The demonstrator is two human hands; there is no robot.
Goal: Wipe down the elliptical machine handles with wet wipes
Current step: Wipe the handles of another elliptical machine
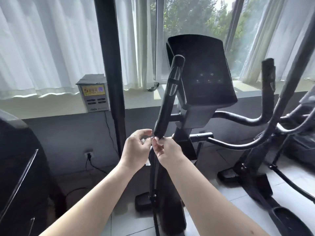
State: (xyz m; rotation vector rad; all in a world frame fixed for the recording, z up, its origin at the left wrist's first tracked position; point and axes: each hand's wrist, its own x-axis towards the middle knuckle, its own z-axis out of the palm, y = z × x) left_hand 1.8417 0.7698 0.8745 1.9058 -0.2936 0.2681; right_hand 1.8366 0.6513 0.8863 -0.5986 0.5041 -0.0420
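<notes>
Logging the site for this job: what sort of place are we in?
Probably a gym or workout room: an elliptical machine with console and padded handles, plus a slotted rental-style box on the windowsill.

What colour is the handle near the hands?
The handle is black, seen in the head view.

Black handle (167, 99), console (201, 70) and pole (110, 57). White curtains (42, 48), striped with vertical folds. Grey box (95, 103) bearing a yellow label (93, 90). Grey wall (68, 133), pale tiled floor (230, 193), green trees (187, 17).
</notes>
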